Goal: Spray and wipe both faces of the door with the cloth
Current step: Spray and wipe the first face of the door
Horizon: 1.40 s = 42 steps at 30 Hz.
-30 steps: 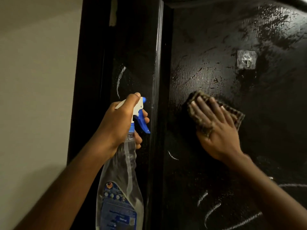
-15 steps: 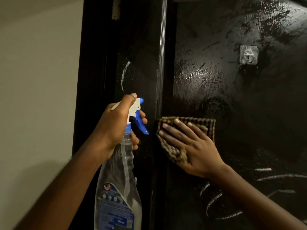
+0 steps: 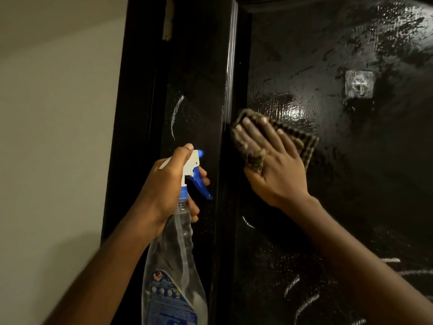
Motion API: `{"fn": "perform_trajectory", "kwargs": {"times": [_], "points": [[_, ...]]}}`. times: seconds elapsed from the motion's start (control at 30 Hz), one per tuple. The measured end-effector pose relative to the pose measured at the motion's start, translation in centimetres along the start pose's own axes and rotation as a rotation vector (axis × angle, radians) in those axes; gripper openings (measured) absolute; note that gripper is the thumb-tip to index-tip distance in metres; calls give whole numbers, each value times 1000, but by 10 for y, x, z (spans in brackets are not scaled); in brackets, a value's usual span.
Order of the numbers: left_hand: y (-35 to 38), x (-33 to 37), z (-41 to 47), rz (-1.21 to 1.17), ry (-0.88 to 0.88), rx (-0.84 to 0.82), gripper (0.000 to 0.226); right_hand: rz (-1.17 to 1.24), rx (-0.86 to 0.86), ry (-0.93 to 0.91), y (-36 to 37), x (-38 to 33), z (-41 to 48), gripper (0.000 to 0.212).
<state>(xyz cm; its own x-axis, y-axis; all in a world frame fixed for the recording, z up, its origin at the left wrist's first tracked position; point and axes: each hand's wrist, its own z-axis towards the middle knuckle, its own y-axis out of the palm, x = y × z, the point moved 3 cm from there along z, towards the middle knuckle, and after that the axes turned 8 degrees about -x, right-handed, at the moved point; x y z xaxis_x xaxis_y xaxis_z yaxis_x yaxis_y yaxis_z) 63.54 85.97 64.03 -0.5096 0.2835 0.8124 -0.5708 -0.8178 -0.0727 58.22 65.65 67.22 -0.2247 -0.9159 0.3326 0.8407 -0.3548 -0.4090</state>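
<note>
The black door (image 3: 351, 184) fills the right side, its upper face wet and streaked. My right hand (image 3: 274, 165) presses a brown checked cloth (image 3: 307, 146) flat against the door near its left edge, fingers straight and spread. My left hand (image 3: 168, 184) grips the neck of a clear spray bottle (image 3: 175, 266) with a white head and blue trigger, held upright in front of the dark door frame (image 3: 192, 90). White chalk-like marks (image 3: 304, 301) remain low on the door and one curved mark on the frame.
A clear adhesive hook (image 3: 359, 84) is stuck to the door at upper right. A pale wall (image 3: 58, 137) lies left of the frame.
My right hand slid the cloth left to the door's edge, then up and slightly right. The spray bottle stayed about where it was.
</note>
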Motion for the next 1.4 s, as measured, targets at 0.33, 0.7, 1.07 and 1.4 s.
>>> {"fn": "perform_trajectory", "kwargs": {"times": [0.33,0.7,1.07,1.4], "points": [[-35,1,7,72,5,15,66,161,91,54,11,-6,-31,60],[-95,14,26,35,3,-73,65,288,193,231,-21,-58,111,61],[-144,12,18,-59,59,-80,61,-173,-109,-334,33,-118,45,67],[-152,1,19,-70,52,-82,61,-1,42,135,-7,-75,124,68]]}}
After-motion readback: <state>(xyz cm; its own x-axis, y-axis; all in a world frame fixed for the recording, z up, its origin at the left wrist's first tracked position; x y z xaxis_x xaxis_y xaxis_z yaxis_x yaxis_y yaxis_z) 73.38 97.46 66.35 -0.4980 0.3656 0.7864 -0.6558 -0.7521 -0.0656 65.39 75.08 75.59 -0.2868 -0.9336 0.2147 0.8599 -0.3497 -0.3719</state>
